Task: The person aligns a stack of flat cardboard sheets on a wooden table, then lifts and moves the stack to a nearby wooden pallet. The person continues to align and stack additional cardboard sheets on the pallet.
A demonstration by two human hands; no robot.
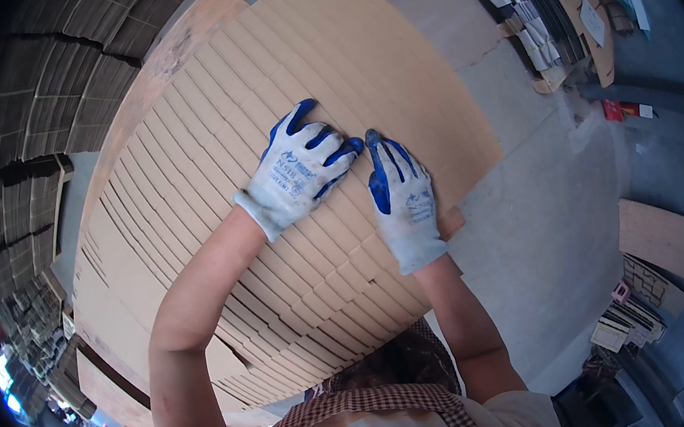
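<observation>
A long row of overlapping brown cardboard sheets (208,144) lies fanned out like shingles in front of me. The widest bare face belongs to the end sheet (402,72) at the far right. My left hand (295,168), in a white glove with blue coating, rests on the sheets' overlapping edges with its fingers apart and a little bent. Just right of it, my right hand (403,198), gloved alike, lies on the cardboard with its fingers stretched out. The fingertips of the two hands come close together. Neither hand visibly grips a sheet.
A wooden board (196,40) shows beneath the row's far left edge. Tall stacks of bundled cardboard (49,86) stand at the left. A pallet of stacked sheets (526,15) sits at the far right on the grey floor (528,217). More cardboard pieces (666,240) lie at the right.
</observation>
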